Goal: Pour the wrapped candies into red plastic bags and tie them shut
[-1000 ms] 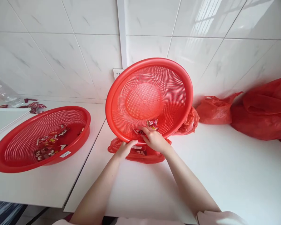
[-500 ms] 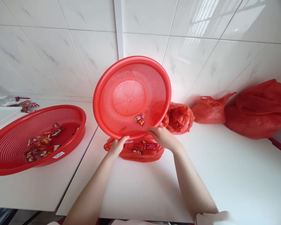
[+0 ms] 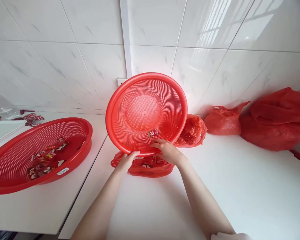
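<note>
while the left hand (image 3: 127,161) grips the tilted basket (image 3: 143,108), the right hand (image 3: 168,152) sits loosely spread beside a wrapped candy (image 3: 153,133).

Working remotely, I have slid my right hand (image 3: 167,151) inward from the rim of the tilted, round, perforated red plastic basket (image 3: 143,113), fingers now nearing a small pink-and-white wrapped sweet (image 3: 154,132).

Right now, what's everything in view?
Tables: 2, white, below
Wall: 1, white, behind
Socket: 1, white, wall
Strip: 1, white, wall
Held basket: 1, red, centre, tilted
Open bag: 1, red, below it
Left basket: 1, red, left table
Small packets: several, mostly red, baskets, open bag, left table
Other bags: 3, red, right, by wall
Container: 1, clear, far left
Tray: 1, pale, left edge
Left hand: 1, bare, held basket's rim
Right hand: 1, bare, held basket's low side
</note>
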The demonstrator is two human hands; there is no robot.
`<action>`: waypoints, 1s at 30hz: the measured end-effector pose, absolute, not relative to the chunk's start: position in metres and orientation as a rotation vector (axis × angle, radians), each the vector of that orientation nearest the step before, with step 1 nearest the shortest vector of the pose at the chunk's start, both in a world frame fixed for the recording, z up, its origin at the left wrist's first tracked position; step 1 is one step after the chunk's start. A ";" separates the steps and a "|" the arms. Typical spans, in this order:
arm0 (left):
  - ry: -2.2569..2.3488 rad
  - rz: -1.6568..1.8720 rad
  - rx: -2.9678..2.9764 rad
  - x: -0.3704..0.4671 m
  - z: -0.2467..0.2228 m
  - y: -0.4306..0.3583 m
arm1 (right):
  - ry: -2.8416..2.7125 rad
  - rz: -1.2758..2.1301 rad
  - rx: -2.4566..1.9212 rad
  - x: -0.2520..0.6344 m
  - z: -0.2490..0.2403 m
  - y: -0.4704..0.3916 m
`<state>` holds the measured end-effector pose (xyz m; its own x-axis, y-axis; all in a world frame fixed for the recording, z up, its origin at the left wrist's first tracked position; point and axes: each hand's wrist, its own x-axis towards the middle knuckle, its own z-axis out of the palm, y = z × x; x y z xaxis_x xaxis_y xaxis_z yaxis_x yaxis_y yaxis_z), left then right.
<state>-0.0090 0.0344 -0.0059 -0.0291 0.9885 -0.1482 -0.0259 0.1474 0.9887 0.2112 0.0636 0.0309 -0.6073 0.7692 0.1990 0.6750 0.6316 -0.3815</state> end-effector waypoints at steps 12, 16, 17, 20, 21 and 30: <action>1.073 1.191 0.957 -0.010 -0.008 0.039 | -1.427 1.451 -0.940 0.232 0.038 0.079; 1.073 1.196 0.947 -0.010 -0.002 0.038 | -1.290 1.606 -0.961 0.241 0.042 0.077; 1.087 1.191 0.953 -0.010 -0.002 0.038 | -1.300 1.618 -0.970 0.242 0.044 0.076; 1.099 1.160 0.986 -0.009 -0.002 0.037 | -1.409 1.603 -0.982 0.245 0.047 0.074; 1.096 1.147 0.989 -0.008 -0.003 0.037 | -1.476 1.585 -0.977 0.245 0.048 0.073; 1.112 1.095 1.019 -0.007 -0.007 0.037 | -2.083 0.720 -1.242 0.233 0.044 0.071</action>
